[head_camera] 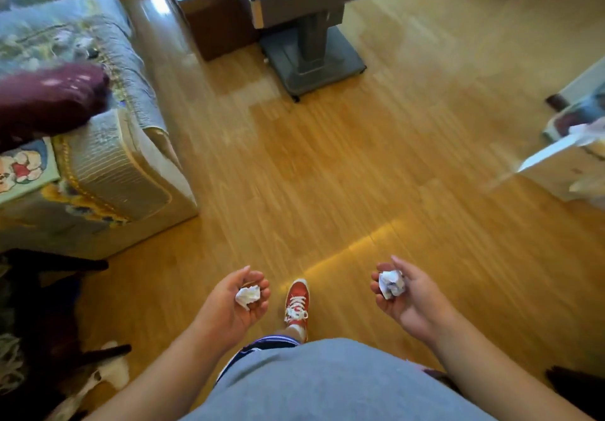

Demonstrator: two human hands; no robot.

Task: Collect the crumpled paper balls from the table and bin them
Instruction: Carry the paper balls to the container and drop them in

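We cup one paper ball [247,295] in our left hand [234,302] at seven o'clock, another paper ball [391,283] in our right hand [404,296] at five, fingers loosely curled; binning remains, no bin visible.

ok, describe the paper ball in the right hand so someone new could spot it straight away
Start from the wooden floor and drop to the bottom of the view, where two bare forearms reach forward on either side of a red sneaker. The right hand is palm up, its fingers curled round a crumpled paper ball. Unlike the plain white ball in the left hand, it shows bluish marks.
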